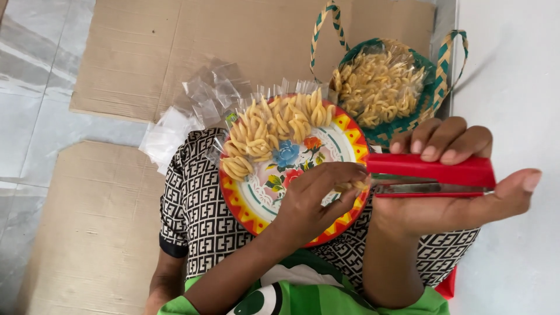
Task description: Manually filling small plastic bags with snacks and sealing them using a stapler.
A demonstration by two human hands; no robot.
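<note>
The left hand (312,201) pinches a small snack packet (352,186) at the mouth of the red stapler (431,175), gripped by the right hand (449,181). Fingertips are best kept behind the fold, with the plastic flat between the stapler's arms.

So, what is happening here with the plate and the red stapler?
A person sits on cardboard with a colourful floral plate of twisted yellow snacks on the lap. The left hand pinches a small clear packet of snacks at the mouth of a red stapler, which the right hand holds. Empty clear bags lie beside the plate, and a woven basket behind holds more snacks.
</note>
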